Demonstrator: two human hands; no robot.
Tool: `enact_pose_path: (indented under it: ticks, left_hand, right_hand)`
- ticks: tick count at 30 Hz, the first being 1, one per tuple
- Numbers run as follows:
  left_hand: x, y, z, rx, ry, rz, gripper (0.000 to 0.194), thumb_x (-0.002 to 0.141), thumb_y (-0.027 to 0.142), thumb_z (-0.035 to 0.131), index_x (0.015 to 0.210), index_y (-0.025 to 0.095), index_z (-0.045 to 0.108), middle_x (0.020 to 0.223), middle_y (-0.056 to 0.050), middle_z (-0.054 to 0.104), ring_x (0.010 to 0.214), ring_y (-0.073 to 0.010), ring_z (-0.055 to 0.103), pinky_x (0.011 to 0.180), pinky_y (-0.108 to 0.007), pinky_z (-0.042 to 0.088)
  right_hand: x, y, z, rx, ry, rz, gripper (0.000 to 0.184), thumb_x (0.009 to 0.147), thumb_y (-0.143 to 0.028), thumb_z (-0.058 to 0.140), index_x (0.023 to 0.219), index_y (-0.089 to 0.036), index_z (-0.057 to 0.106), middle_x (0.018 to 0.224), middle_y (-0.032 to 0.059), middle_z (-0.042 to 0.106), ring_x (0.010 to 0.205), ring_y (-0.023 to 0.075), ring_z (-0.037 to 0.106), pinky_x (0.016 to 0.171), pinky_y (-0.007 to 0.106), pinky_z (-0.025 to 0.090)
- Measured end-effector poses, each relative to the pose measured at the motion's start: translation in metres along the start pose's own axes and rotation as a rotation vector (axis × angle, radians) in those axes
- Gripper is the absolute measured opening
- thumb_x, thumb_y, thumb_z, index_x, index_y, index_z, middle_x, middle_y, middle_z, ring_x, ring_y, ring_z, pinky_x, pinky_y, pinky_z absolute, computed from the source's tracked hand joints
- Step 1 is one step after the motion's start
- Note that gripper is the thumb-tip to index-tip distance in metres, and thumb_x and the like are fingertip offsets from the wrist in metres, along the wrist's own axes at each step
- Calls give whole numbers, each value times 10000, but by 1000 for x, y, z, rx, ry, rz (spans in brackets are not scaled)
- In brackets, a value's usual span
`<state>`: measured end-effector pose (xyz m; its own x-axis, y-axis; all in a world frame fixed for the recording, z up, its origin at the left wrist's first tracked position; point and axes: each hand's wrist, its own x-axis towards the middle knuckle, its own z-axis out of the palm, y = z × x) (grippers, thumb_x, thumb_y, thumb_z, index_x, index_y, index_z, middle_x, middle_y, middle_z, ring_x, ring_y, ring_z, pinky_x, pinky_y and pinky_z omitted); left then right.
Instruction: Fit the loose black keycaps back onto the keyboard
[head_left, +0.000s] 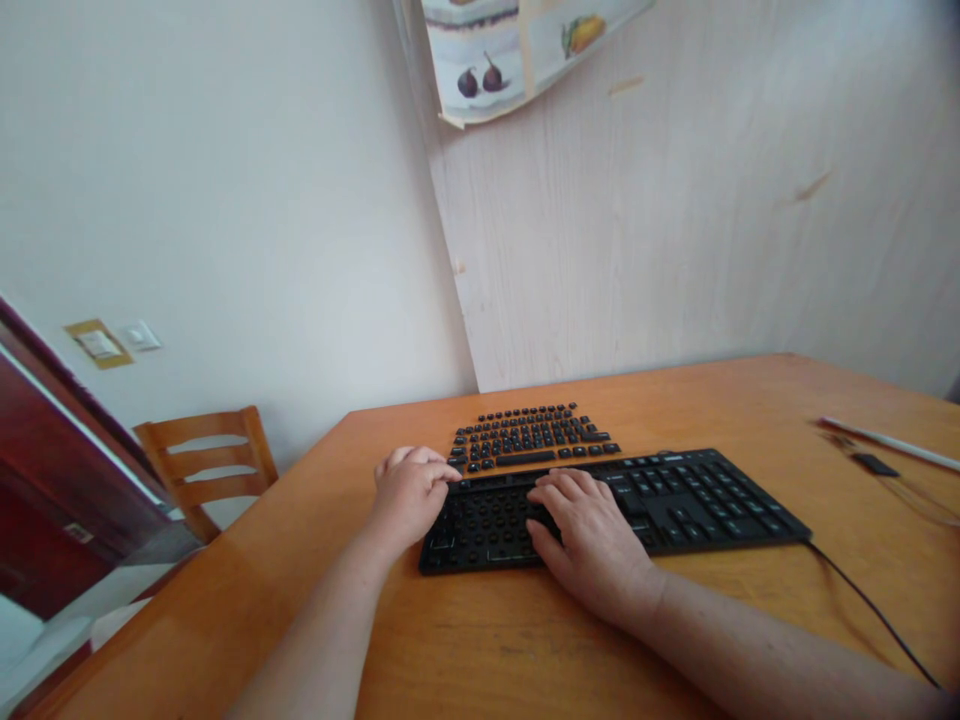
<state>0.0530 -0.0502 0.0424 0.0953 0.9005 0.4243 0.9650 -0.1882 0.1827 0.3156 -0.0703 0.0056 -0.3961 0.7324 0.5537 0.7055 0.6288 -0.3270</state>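
Beneath the right hand (589, 535), keyboard (675, 520) partly hidden, left fingertips blurred.

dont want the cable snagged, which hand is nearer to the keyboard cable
Right. The right hand is on the keyboard near its middle, left of the cable; the left hand is farther off, at the keyboard's left end.
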Motion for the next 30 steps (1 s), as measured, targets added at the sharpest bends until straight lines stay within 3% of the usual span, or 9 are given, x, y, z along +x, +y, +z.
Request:
enact_pose_path:
  ticks: [7,30]
  left_hand:
    - [-3,4,4,-7,-19,60,304,798,183,543,814,384,771,1059,-19,685,1100,-297,471,1003,-512,211]
    - [-7,13,-1,132,48,110,289,811,183,550,828,376,764,1068,15,693,1111,-255,481,1063,-522,203]
  right_hand:
    - [0,0,-1,10,2,7,216,894,-316,550,1069,-234,646,1184,71,630,1153,273,485,958,439,365]
    - [0,1,1,11,20,-5,213,881,-310,572,1063,-229,647,1174,73,635,1145,273,493,954,442,375]
